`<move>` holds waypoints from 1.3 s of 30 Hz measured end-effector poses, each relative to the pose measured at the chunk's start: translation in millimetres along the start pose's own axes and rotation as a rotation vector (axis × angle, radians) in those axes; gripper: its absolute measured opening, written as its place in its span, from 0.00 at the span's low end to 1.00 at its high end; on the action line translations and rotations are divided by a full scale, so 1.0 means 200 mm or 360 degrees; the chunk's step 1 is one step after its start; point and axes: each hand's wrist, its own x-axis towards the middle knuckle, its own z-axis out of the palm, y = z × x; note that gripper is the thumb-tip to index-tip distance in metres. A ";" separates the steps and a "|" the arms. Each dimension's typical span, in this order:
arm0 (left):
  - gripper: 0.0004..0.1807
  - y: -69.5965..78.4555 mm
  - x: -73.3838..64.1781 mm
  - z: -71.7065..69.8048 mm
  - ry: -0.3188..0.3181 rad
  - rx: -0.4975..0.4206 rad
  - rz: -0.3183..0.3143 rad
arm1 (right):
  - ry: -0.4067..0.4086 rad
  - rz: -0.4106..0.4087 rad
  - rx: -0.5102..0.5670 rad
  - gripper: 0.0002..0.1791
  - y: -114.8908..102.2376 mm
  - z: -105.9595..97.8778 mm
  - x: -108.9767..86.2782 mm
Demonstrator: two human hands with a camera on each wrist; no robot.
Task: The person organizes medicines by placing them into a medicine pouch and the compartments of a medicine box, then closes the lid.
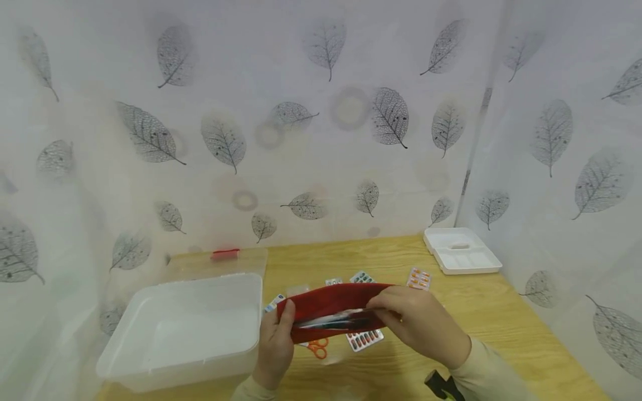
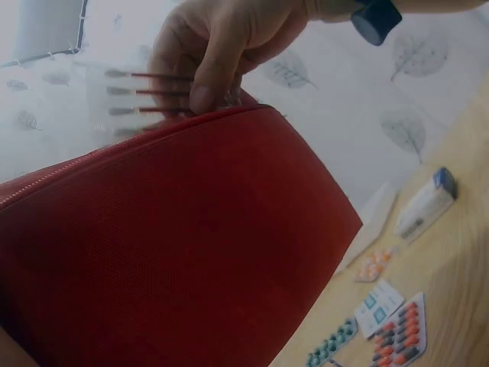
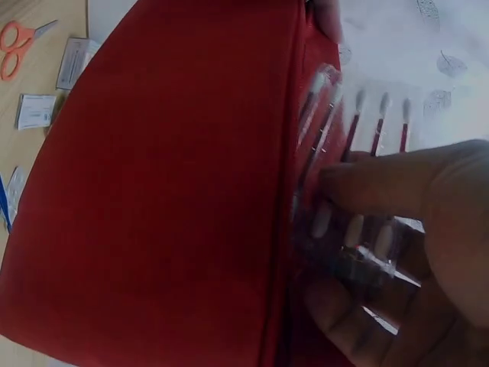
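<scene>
A red zip pouch (image 1: 326, 298) is held up over the table, its mouth spread wide. My left hand (image 1: 277, 341) grips the pouch's left end, thumb over the near edge. At the right end of the mouth, my right hand (image 1: 420, 318) pinches clear-wrapped cotton swabs (image 3: 380, 126) with dark red sticks. These swabs lie partly inside the opening; in the left wrist view their white tips stick out above the zip edge. Other pale and bluish contents (image 1: 333, 319) show inside the pouch in the head view.
A white plastic bin (image 1: 180, 328) stands at the left, a clear lid with a red handle (image 1: 225, 254) behind it. Orange scissors (image 1: 317, 349) and blister packs (image 1: 365, 340) lie below the pouch. A white divided tray (image 1: 463, 253) sits back right; a blue-capped white container (image 2: 428, 202) lies nearby.
</scene>
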 end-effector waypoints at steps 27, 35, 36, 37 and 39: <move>0.18 0.03 -0.01 0.03 -0.0058 -0.0019 0.0103 | 0.0105 -0.0193 -0.0112 0.09 -0.04 0.08 0.06; 0.17 0.03 -0.02 0.03 -0.0104 -0.0020 0.0091 | -0.0095 -0.0098 -0.0081 0.13 -0.06 0.10 0.05; 0.17 0.03 -0.02 0.03 -0.0114 -0.0023 0.0086 | -0.0118 -0.0083 -0.0095 0.12 -0.06 0.11 0.05; 0.17 0.03 -0.02 0.03 -0.0119 -0.0023 0.0086 | -0.0148 -0.0063 -0.0102 0.12 -0.06 0.11 0.06; 0.17 0.04 -0.02 0.04 -0.0146 -0.0037 0.0077 | -0.0229 -0.0008 -0.0129 0.12 -0.07 0.11 0.07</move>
